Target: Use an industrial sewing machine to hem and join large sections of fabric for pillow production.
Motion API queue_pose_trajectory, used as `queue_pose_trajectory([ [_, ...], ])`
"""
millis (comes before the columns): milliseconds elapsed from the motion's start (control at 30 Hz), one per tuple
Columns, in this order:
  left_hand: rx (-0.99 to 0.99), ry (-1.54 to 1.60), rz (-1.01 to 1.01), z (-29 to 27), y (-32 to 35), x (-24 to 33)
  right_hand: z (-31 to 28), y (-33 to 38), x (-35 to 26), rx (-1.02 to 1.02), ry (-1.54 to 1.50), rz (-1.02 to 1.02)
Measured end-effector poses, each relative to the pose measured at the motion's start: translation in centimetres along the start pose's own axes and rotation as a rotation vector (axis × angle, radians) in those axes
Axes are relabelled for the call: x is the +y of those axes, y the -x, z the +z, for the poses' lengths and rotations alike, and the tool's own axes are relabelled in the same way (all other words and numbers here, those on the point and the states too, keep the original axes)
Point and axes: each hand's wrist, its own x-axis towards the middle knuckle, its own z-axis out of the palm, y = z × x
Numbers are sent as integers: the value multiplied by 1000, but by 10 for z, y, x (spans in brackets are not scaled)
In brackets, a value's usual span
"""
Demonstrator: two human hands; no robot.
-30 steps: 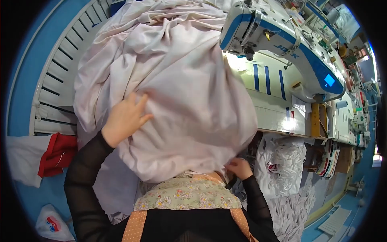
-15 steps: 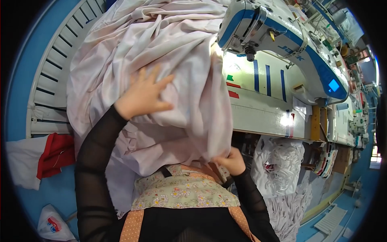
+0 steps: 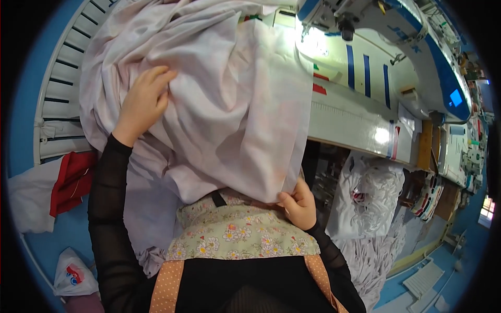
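Note:
A large pale pink-white cloth (image 3: 209, 120) lies in loose folds over my lap and up beside the sewing machine (image 3: 386, 31). My left hand (image 3: 143, 104) rests on its left part, the thumb apart from the bent fingers. At the cloth's lower right corner, my right hand (image 3: 298, 204) pinches the hemmed edge between thumb and fingers. The right edge of the cloth runs straight up from there, lying over the machine table (image 3: 349, 125) near the lit needle area.
A white slatted rack (image 3: 57, 99) curves along the left, with red and white cloth (image 3: 73, 182) hanging below it. White scraps (image 3: 373, 195) fill a bag under the table at the right. A plastic bag (image 3: 74, 274) sits at lower left.
My left hand has slid left and drawn its spread fingers closer together. The cloth's right side is now flatter, its straight edge showing. My right hand still grips the corner.

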Motion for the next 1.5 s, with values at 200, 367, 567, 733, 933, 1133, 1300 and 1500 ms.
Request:
queue_pose_trajectory([
  [200, 64, -87, -73, -1, 13, -1, -2, 14, 8, 114, 198, -72],
  [367, 106, 400, 500, 7, 2, 141, 5, 11, 13, 199, 250, -98],
  [567, -190, 216, 753, 65, 25, 210, 9, 4, 28, 298, 489, -275],
  [733, -247, 170, 759, 57, 54, 222, 6, 8, 39, 313, 541, -322],
  [933, -177, 343, 940, 6, 47, 236, 13, 31, 21, 188, 551, -595],
  [1133, -195, 461, 1009, 21, 52, 241, 8, 40, -3, 12, 616, -378],
  [1300, -137, 518, 1043, 22, 55, 243, 17, 36, -12, 17, 632, -549],
  [1500, -372, 802, 1067, 51, 78, 246, 21, 30, -43, 81, 880, -836],
])
